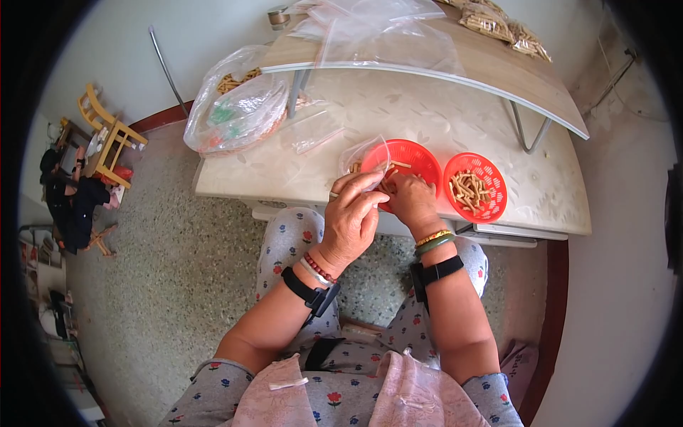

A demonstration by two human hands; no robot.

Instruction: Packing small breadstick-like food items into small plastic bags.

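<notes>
My left hand [352, 213] holds a clear plastic bag [368, 152] at the left rim of a red plastic basket [413, 149]; some tan sticks show inside the bag. My right hand [413, 197] reaches into that basket, its fingertips down among short tan sticks [400, 164], partly hidden; whether it grips any cannot be told. Just to the right stands a smaller red basket [499, 189] with a heap of similar sticks [469, 189].
A raised wooden board [480, 69] on metal legs bears empty zip bags [384, 45] and filled packs [485, 21]. A large plastic bag of sticks [235, 117] rests at the table's left end. Another person [74, 197] sits far left.
</notes>
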